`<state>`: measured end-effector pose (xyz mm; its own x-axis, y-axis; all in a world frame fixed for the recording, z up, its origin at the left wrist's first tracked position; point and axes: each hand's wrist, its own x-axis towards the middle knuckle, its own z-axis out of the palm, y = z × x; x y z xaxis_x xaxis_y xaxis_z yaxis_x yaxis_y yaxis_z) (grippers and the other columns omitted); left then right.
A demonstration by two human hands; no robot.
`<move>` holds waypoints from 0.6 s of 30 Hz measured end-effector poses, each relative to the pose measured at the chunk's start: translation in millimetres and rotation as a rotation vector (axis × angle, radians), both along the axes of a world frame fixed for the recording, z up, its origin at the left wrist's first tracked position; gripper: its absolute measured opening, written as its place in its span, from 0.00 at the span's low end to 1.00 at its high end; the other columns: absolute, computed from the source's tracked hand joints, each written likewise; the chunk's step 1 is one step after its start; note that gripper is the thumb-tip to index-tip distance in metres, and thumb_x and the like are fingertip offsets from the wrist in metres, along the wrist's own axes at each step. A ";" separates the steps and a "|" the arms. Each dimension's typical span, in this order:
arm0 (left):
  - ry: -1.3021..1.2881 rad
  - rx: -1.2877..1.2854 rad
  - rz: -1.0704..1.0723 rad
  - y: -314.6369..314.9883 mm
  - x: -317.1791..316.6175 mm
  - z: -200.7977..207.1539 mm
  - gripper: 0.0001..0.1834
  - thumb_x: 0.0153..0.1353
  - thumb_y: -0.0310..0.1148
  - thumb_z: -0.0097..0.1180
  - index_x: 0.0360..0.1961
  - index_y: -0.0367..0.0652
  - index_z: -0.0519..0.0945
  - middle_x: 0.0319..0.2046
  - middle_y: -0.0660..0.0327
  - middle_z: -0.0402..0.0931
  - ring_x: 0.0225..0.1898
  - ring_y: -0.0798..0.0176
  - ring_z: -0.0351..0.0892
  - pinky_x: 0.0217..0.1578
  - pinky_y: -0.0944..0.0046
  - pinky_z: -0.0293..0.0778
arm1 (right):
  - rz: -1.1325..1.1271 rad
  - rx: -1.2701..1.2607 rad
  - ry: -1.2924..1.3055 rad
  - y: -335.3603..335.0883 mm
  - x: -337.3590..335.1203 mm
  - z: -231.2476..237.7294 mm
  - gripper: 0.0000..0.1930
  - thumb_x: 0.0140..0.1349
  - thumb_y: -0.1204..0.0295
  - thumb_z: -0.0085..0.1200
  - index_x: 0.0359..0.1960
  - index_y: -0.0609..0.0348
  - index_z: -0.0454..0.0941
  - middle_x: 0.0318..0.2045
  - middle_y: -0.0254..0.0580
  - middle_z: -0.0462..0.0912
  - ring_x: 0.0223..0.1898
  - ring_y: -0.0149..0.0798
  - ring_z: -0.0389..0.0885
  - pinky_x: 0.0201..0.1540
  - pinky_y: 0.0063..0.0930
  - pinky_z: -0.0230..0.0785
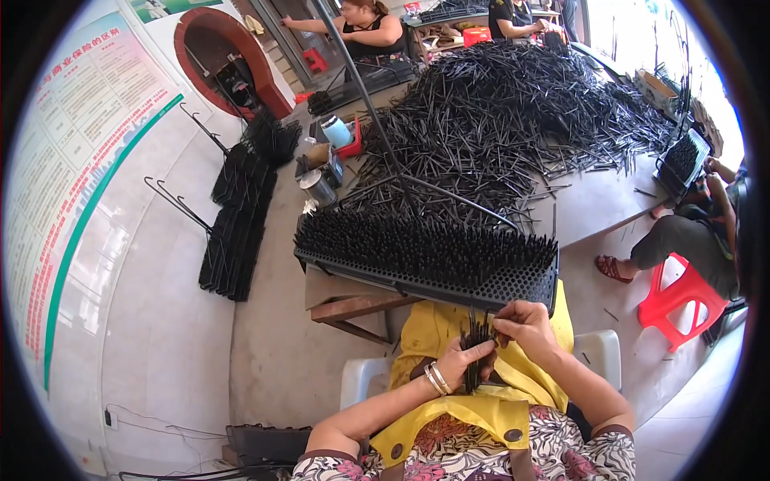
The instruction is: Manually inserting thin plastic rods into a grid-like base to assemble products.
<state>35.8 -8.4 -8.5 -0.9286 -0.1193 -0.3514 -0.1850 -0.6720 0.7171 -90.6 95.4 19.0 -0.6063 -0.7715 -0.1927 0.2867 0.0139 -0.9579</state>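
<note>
A bundle of thin black sticks [475, 330] stands roughly upright in my left hand [455, 365], whose fingers wrap round it, thumb across the front. Close against the bundle's right side, my right hand [529, 329] is closed in a pinch; what lies between its fingertips is too small to make out. Just beyond both hands, a long black perforated rack [525, 280] rests tilted at the table's near edge. Rows of upright black sticks [401, 248] fill most of its holes, while holes along its front right part show bare.
A large heap of loose black sticks [497, 120] covers the table [597, 200]. Cups and a metal can [318, 189] stand at its left. Filled racks [237, 216] lean leftward near the wall. A person sits at right by a red stool [682, 305]; others work at the back.
</note>
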 end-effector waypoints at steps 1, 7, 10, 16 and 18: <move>0.000 -0.001 -0.001 0.6 1.3 0.3 0.10 0.58 0.37 0.52 0.31 0.39 0.73 0.19 0.64 0.71 0.17 0.69 0.70 0.19 0.71 0.67 | 0.002 0.004 0.030 1.8 3.6 -3.1 0.03 0.53 0.80 0.53 0.26 0.70 0.73 0.18 0.37 0.75 0.18 0.27 0.73 0.20 0.19 0.66; -0.059 0.108 0.013 -0.9 6.9 -11.2 0.12 0.59 0.38 0.51 0.36 0.40 0.71 0.24 0.59 0.72 0.20 0.65 0.71 0.21 0.66 0.70 | -0.031 0.030 0.155 11.9 9.6 -7.2 0.03 0.53 0.80 0.52 0.26 0.68 0.72 0.18 0.38 0.76 0.18 0.27 0.73 0.20 0.18 0.66; -0.076 0.191 0.026 -2.2 7.4 -24.7 0.12 0.59 0.38 0.51 0.35 0.40 0.71 0.24 0.59 0.72 0.21 0.64 0.72 0.21 0.63 0.70 | -0.111 0.023 0.152 19.3 -0.5 1.9 0.03 0.54 0.80 0.51 0.24 0.67 0.71 0.18 0.39 0.76 0.17 0.26 0.73 0.19 0.18 0.66; -0.072 0.101 -0.012 -3.3 11.5 -18.5 0.10 0.57 0.32 0.52 0.37 0.39 0.71 0.26 0.58 0.73 0.25 0.61 0.74 0.26 0.61 0.73 | -0.446 -0.038 0.529 21.4 -38.9 20.3 0.05 0.56 0.78 0.49 0.25 0.67 0.70 0.17 0.38 0.74 0.15 0.27 0.71 0.18 0.18 0.63; -0.098 0.074 -0.078 -3.8 17.0 -17.2 0.11 0.55 0.29 0.53 0.39 0.38 0.70 0.28 0.57 0.74 0.28 0.59 0.76 0.30 0.60 0.74 | -0.522 -0.077 0.614 18.6 -46.8 22.4 0.05 0.57 0.78 0.50 0.26 0.67 0.70 0.17 0.36 0.74 0.16 0.26 0.71 0.19 0.18 0.63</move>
<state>52.9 -12.2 -25.6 -0.8946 -0.0184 -0.4464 -0.3057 -0.7033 0.6417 -137.4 114.0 41.3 -0.8720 -0.3576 0.3343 -0.3399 -0.0491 -0.9392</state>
